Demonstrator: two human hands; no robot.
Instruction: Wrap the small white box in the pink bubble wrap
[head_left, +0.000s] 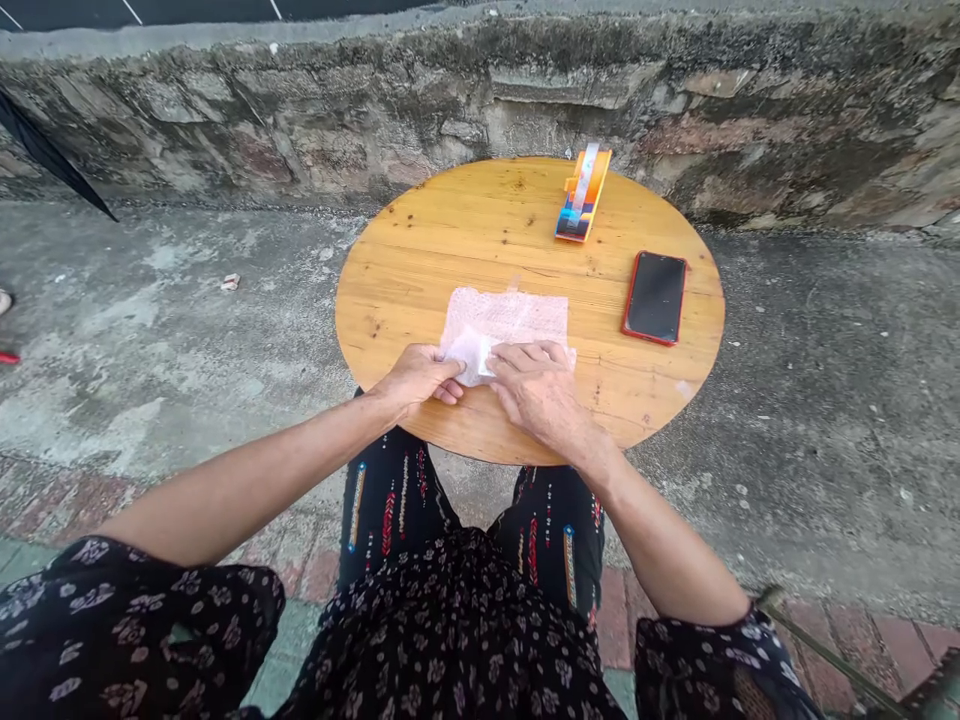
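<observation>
A pinkish sheet of bubble wrap lies on the round wooden table, close to its near edge. My left hand pinches the near left part of the sheet between thumb and fingers, where a lifted flap shows. A small white object sits on the wrap between my hands; its kind is not clear. My right hand rests over the wrap's near right part, its fingertips against the white object. What lies under that palm is hidden. A clear strip sticks out at the wrap's far edge.
An orange and blue tape dispenser with a tape roll stands at the table's far side. To the right lies a phone in a red case. Behind the table runs a stone wall. A dark umbrella tip shows at left.
</observation>
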